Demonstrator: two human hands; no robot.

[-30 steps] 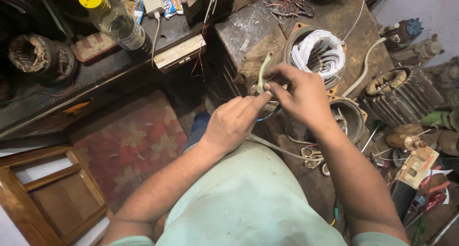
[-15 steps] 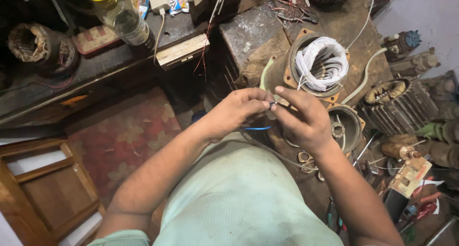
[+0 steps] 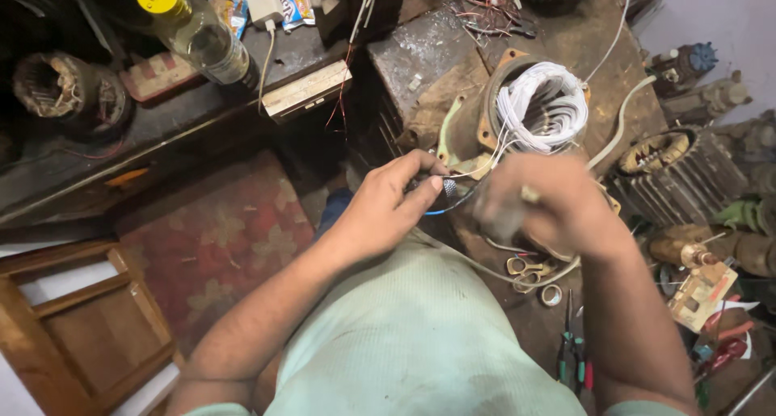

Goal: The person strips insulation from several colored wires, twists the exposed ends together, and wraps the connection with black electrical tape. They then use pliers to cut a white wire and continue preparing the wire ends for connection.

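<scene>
My left hand (image 3: 388,206) pinches thin wires, one blue (image 3: 444,209) and several white, at the fingertips. The white wires run up to a rusty motor housing (image 3: 493,113) holding a coil of white wire (image 3: 543,109). My right hand (image 3: 550,206) is blurred with motion just right of the left hand, closed around the same wire ends; what exactly it grips is hard to tell. A pale green sleeve tube (image 3: 446,133) curves along the housing's left side.
A clear bottle with yellow cap (image 3: 198,28) lies on the dark bench at upper left beside a wound stator (image 3: 61,88). A finned stator (image 3: 679,169) sits right. Scissors (image 3: 521,270), pliers (image 3: 574,355) and a tape roll (image 3: 552,295) lie below. A patterned mat (image 3: 214,238) lies left.
Both hands have drawn down and away from the motor housing, pulling the wires toward me. The right hand has moved apart from the left and is now blurred.
</scene>
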